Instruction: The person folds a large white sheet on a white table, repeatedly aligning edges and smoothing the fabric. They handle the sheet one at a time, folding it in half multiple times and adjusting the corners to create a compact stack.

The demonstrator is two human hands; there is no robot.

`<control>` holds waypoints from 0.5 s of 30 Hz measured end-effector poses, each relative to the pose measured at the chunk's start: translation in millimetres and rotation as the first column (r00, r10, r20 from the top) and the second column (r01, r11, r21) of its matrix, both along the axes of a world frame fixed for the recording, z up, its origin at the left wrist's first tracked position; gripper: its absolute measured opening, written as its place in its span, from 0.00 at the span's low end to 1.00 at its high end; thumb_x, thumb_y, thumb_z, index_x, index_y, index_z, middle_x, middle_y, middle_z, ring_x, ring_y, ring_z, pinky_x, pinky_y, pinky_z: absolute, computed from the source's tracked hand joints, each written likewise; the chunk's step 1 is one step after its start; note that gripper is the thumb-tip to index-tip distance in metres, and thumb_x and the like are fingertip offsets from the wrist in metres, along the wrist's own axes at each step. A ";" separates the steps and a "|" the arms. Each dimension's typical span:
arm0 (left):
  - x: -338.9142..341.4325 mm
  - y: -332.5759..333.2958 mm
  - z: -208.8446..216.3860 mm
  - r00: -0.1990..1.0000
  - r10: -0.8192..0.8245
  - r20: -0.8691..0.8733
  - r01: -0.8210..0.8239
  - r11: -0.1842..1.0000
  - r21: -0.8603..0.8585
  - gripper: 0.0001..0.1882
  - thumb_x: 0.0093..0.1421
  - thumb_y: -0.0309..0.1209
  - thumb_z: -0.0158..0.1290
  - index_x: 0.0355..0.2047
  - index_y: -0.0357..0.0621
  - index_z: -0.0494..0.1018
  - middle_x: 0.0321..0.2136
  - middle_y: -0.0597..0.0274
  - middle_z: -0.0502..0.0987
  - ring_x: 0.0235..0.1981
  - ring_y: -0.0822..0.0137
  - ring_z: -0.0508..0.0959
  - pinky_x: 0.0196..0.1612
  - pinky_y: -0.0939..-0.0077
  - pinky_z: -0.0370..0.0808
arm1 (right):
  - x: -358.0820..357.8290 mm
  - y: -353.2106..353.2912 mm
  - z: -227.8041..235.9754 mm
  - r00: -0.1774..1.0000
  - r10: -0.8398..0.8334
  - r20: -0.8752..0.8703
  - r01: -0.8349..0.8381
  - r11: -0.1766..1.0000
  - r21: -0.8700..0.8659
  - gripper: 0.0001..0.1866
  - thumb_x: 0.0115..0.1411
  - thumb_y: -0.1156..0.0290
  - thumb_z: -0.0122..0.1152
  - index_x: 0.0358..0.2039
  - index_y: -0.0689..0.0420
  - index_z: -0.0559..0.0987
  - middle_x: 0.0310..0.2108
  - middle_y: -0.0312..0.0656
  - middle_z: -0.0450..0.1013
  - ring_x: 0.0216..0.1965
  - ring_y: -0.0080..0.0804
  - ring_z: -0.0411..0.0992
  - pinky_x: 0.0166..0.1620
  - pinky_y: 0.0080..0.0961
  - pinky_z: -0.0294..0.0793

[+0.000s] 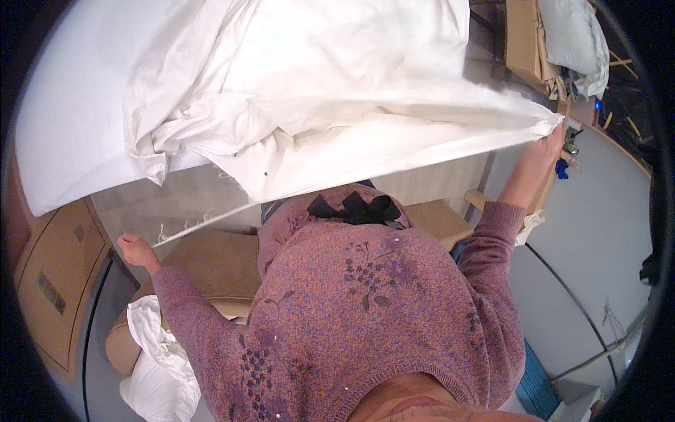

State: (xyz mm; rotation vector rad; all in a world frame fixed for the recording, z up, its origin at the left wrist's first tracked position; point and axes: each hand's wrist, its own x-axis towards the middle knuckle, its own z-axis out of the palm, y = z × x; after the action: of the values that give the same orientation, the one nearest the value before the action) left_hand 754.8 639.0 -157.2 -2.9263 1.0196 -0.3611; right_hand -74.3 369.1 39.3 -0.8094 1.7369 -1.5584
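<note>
Toward ten o'clock, a white surface (77,133) is bearing part of a rumpled cream cloth (316,105) that is filling twelve o'clock. Between two and three, the right hand (546,144) is pinching the cloth's bunched corner, fingers pressed together; near nine, the left hand (137,251) is clasping, fingers curled, a thin white strip (204,225) running taut to the cloth.

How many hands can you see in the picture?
2: the left hand at the left, closed on a frayed white strip, and the right hand at the right, gripping the white cloth. I see no others.
</note>
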 end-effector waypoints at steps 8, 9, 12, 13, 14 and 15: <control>7.3 15.5 -3.6 0.995 0.076 -0.069 -0.076 0.997 0.003 0.10 0.54 0.38 0.41 0.26 0.45 0.66 0.24 0.48 0.73 0.24 0.47 0.73 0.27 0.55 0.67 | -1.5 7.0 -9.7 0.964 -0.016 -0.266 0.037 0.996 0.075 0.17 0.58 0.66 0.40 0.42 0.65 0.66 0.39 0.47 0.67 0.40 0.35 0.66 0.45 0.27 0.66; 6.8 17.2 -0.1 0.995 0.101 -0.025 -0.100 0.994 0.034 0.11 0.54 0.39 0.41 0.26 0.47 0.67 0.24 0.49 0.74 0.25 0.47 0.73 0.26 0.55 0.68 | -4.1 8.6 -7.8 0.943 -0.006 -0.333 0.043 0.994 0.104 0.18 0.59 0.64 0.37 0.42 0.65 0.66 0.41 0.48 0.67 0.42 0.37 0.65 0.47 0.30 0.64; 7.2 26.1 20.2 0.968 0.193 0.160 -0.214 0.968 0.128 0.11 0.55 0.37 0.40 0.26 0.44 0.68 0.22 0.50 0.74 0.25 0.48 0.74 0.26 0.57 0.70 | -30.6 10.0 -2.7 0.941 -0.139 -0.309 0.192 0.970 0.147 0.23 0.61 0.60 0.30 0.44 0.65 0.65 0.45 0.50 0.64 0.45 0.43 0.63 0.50 0.36 0.62; 7.4 29.5 27.7 0.973 0.187 0.138 -0.201 0.974 0.100 0.12 0.55 0.37 0.40 0.26 0.43 0.68 0.22 0.50 0.74 0.25 0.49 0.75 0.26 0.57 0.70 | -44.6 9.5 -2.5 0.949 -0.179 -0.258 0.225 0.961 0.162 0.24 0.61 0.59 0.28 0.45 0.65 0.64 0.46 0.51 0.63 0.45 0.44 0.63 0.50 0.36 0.62; 7.3 32.5 34.8 0.971 0.188 0.150 -0.203 0.975 0.094 0.11 0.55 0.37 0.41 0.26 0.44 0.68 0.23 0.50 0.74 0.25 0.49 0.75 0.26 0.57 0.70 | -59.8 10.0 -0.8 0.970 -0.150 -0.192 0.186 0.966 0.183 0.23 0.61 0.59 0.28 0.45 0.64 0.65 0.46 0.50 0.63 0.45 0.43 0.63 0.49 0.35 0.63; 7.9 36.3 39.8 0.960 0.198 0.198 -0.217 0.973 0.082 0.11 0.56 0.37 0.41 0.27 0.44 0.68 0.23 0.50 0.75 0.25 0.49 0.75 0.26 0.57 0.70 | -72.8 10.0 0.2 0.980 -0.161 -0.117 0.182 0.963 0.199 0.23 0.61 0.59 0.29 0.45 0.64 0.65 0.46 0.49 0.63 0.44 0.42 0.63 0.49 0.34 0.63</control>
State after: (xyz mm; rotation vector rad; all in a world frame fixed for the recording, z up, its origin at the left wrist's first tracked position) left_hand 762.8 675.3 -117.4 -2.8049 0.6775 -0.5462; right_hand -147.1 379.1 39.5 -0.6551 2.0515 -1.4335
